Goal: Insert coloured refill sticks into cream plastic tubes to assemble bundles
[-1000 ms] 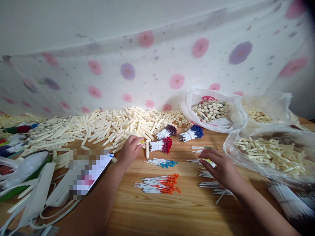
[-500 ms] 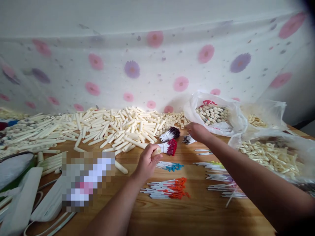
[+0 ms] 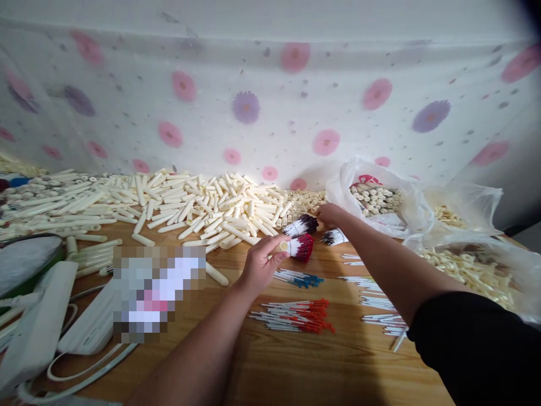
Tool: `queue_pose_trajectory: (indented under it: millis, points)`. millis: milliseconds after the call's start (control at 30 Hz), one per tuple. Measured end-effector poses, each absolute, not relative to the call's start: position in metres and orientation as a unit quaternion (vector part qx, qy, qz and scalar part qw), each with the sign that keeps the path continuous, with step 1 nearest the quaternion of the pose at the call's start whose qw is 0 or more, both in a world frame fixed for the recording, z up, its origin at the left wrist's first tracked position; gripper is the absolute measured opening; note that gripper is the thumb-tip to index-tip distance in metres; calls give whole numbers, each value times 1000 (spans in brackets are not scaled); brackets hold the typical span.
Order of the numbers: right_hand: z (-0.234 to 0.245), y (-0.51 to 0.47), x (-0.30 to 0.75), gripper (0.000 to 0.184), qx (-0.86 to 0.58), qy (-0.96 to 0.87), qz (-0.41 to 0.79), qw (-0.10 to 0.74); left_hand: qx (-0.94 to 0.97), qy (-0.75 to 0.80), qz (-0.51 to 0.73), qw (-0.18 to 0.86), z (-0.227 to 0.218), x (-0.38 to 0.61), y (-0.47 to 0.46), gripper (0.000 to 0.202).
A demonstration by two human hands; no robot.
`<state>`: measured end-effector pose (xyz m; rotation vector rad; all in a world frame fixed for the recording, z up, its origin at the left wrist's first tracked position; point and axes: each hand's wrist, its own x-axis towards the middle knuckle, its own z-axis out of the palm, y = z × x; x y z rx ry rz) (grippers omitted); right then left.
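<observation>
My left hand [image 3: 260, 265] is closed around a cream pen barrel [image 3: 280, 247], its open end facing right. Just beyond that hand lie a bundle of pen refills with red ends [image 3: 301, 248] and another with black ends [image 3: 302, 225]. My right hand [image 3: 332, 214] is at the near right edge of a pile of small slotted cream pieces [image 3: 302, 203]. Its fingertips point down and are mostly hidden, so whether they grip a piece cannot be seen. A second dark-ended refill bundle [image 3: 333, 237] lies below the right wrist.
Loose barrels [image 3: 198, 203] are heaped along the back. Blue refills [image 3: 298, 278], orange refills [image 3: 296, 316] and white refills [image 3: 380, 301] lie in groups. Plastic bags [image 3: 376, 197] of parts stand at right. A power strip [image 3: 38, 332] and cables lie at left.
The view has shifted, and a black sleeve now shows on my right arm. My right hand has stayed by the small slotted pieces. My left hand still holds the barrel.
</observation>
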<state>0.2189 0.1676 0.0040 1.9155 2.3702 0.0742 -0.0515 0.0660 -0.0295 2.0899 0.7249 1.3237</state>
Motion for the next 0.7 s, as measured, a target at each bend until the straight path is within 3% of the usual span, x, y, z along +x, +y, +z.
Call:
queue_pose_trajectory:
  millis: [200, 267, 333, 700]
  points:
    - [26, 82, 214, 29, 700, 693, 97, -147, 820, 245, 461, 234, -27, -47, 61, 31]
    - [24, 37, 205, 24, 627, 701, 20, -340, 834, 248, 442, 220, -26, -43, 56, 30]
    - [17, -2, 194, 19, 532, 724, -82, -431, 845, 257, 419, 210, -25, -38, 48, 28]
    - [-14, -36, 179, 17, 449, 733, -238, -453, 901, 219, 330, 179, -23, -17, 21, 21]
